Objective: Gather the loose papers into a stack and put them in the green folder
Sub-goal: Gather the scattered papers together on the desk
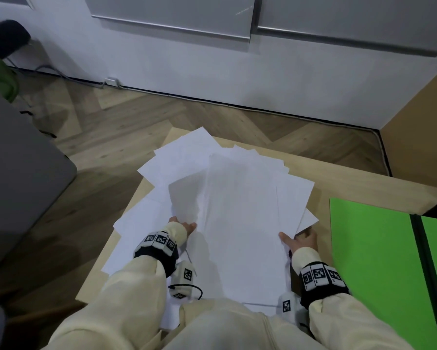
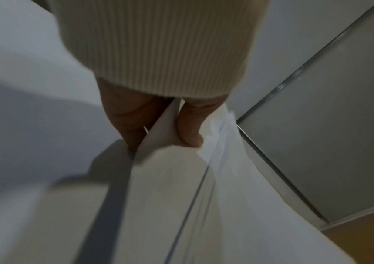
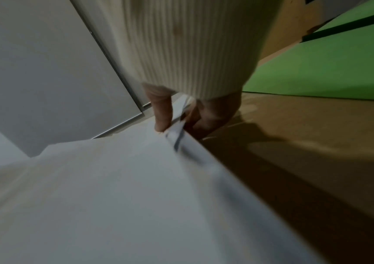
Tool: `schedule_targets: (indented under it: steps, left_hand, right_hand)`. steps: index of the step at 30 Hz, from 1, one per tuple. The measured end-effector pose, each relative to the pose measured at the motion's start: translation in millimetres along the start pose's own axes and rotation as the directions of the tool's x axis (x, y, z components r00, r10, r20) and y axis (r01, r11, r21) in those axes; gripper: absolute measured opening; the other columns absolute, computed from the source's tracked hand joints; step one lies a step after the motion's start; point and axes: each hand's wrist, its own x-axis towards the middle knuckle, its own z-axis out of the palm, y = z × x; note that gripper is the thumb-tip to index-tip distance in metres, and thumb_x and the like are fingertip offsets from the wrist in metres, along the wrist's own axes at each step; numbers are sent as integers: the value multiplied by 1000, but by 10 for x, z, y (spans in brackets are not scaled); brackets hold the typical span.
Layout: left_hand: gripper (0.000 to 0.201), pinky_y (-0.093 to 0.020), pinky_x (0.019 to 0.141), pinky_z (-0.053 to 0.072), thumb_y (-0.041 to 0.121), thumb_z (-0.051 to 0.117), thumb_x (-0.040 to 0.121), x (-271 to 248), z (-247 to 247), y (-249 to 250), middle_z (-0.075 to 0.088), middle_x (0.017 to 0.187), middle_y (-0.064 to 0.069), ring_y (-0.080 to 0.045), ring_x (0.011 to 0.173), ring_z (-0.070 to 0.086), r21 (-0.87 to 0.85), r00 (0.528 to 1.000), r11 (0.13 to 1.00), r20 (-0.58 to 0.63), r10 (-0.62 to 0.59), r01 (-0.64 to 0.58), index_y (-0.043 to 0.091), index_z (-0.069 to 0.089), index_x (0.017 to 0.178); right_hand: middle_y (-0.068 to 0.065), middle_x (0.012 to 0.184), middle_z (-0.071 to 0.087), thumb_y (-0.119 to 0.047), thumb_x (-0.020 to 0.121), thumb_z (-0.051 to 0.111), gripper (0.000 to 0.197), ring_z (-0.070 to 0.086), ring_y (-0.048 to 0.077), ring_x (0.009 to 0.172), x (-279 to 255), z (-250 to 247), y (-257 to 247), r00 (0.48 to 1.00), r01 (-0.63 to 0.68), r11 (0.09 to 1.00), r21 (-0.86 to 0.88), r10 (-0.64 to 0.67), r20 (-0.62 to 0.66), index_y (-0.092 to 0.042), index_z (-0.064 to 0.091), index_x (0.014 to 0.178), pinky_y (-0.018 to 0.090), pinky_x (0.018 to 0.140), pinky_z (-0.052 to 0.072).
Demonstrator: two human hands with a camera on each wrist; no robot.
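While the papers [image 1: 240, 210] lie fanned and overlapping across the light wooden table [image 1: 351, 183], an upper bundle of sheets is held at its near edge from both sides; the left hand [image 1: 184, 227] is placed at the bundle's left near corner and the right hand [image 1: 300, 239] at its right near corner. From the left wrist view, the left hand [image 2: 158, 123] is seen pinching the sheets, with the thumb on one face of the paper and the fingers [image 2: 122, 114] on the other; from the right wrist view, the right hand [image 3: 188, 112] is likewise clamped on the paper edge, thumb on top and curled fingers [image 3: 215, 114] beneath. Further sheets are left flat on the table under and to the left of the held bundle; some overhang the table's far left edge. The green folder [image 1: 379, 261] is laid open on the table to the right of the papers, apart from them, its dark spine [image 1: 424, 261] running between the two green leaves; it is also seen in the right wrist view [image 3: 330, 69]. Both wrists are covered by cream ribbed sleeves [image 1: 136, 286]; black bands with square markers [image 1: 159, 245] are worn over them.
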Motion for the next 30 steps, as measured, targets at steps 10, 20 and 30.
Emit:
schedule_targets:
  steps: [10,20,30]
  left_hand:
    - [31,-25,88,48,10,66,81,-11,37,12,69,110,-18,-22,92,64,-239,984,955,-20,175,-174,1,66,111]
    - [83,-51,104,36,48,76,64,496,-716,-433,35,134,-17,-36,129,34,289,902,945,-432,-13,153,8,40,128]
    - [89,-51,92,49,39,83,60,476,-513,-547,24,136,-16,-43,111,53,270,949,961,-315,35,54,11,33,128]
  right_hand:
    - [18,134,53,-17,78,73,65,51,35,123,-36,98,-15,995,17,982,-188,1,97,4,42,131,38,103,39]
    - [23,140,44,-8,87,60,57,45,37,129,9,-25,67,995,-85,989,-125,77,-66,11,35,135,39,105,35]
    - [19,135,52,-12,84,66,55,49,35,126,-95,25,19,995,18,992,-128,-6,96,5,44,132,37,104,36]
